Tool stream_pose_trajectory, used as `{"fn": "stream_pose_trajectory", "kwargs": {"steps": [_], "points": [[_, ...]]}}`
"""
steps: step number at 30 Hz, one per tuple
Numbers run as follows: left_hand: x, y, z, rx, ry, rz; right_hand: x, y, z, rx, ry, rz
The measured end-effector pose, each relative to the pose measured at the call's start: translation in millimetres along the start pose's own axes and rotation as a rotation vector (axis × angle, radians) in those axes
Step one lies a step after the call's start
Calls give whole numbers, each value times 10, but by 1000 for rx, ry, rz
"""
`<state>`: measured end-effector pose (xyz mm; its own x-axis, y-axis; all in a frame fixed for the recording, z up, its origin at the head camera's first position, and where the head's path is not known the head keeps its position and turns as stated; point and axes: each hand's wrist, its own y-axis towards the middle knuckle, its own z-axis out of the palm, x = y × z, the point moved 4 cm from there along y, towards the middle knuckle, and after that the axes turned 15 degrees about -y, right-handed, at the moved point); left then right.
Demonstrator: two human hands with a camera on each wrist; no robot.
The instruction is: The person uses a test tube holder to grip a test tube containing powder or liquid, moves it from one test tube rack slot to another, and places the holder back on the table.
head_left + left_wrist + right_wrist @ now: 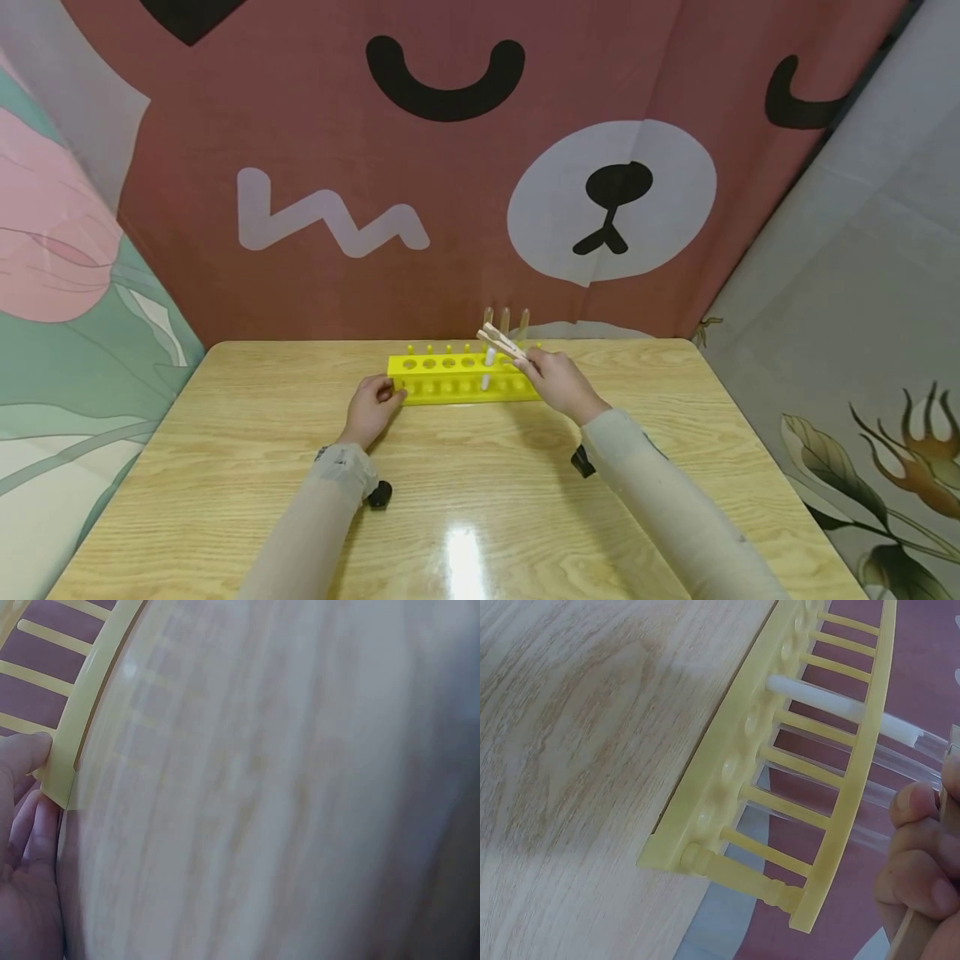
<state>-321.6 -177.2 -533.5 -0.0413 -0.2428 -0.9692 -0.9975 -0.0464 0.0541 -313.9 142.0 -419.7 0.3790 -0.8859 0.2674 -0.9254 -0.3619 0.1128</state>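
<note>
A yellow test tube rack stands toward the back of the table. My left hand pinches its left end; the left wrist view shows the thumb on the edge of the rack's base, fingers beside it. In my right hand is a wooden test tube clamp, its jaws at the top of a tube with white contents. That tube stands in a rack hole, its foot in the base, as the right wrist view shows. The fingers of the right hand curl round the clamp's handle.
Three clear tubes rise behind the rack's right half, round ends up. Small yellow pegs line the back of the rack. A printed curtain hangs right behind the wooden table. A black wrist device sits by the left sleeve.
</note>
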Motion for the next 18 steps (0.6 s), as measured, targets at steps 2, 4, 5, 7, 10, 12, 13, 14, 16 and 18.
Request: {"fn": "stream_pose_trajectory", "kwargs": {"steps": [2, 4, 5, 7, 10, 12, 13, 14, 16, 18], "points": [[2, -1, 2, -2, 0, -3, -2, -4, 8, 7, -3, 1], [4, -3, 2, -4, 0, -4, -5, -9, 14, 15, -3, 4], [5, -2, 2, -4, 1, -2, -7, -10, 16, 18, -1, 6], [9, 0, 0, -7, -1, -2, -12, -12, 19, 22, 1, 9], [12, 3, -4, -9, 1, 7, -15, -14, 19, 25, 6, 11], [12, 4, -5, -9, 3, 12, -18, -16, 23, 27, 6, 13], [12, 5, -4, -8, 4, 12, -18, -18, 25, 27, 2, 12], [11, 4, -3, -7, 3, 13, -19, -19, 28, 27, 3, 12], [10, 5, -2, -5, 3, 12, -19, -22, 34, 23, 0, 9], [9, 7, 0, -5, 4, 9, -17, -24, 39, 19, 0, 5]]}}
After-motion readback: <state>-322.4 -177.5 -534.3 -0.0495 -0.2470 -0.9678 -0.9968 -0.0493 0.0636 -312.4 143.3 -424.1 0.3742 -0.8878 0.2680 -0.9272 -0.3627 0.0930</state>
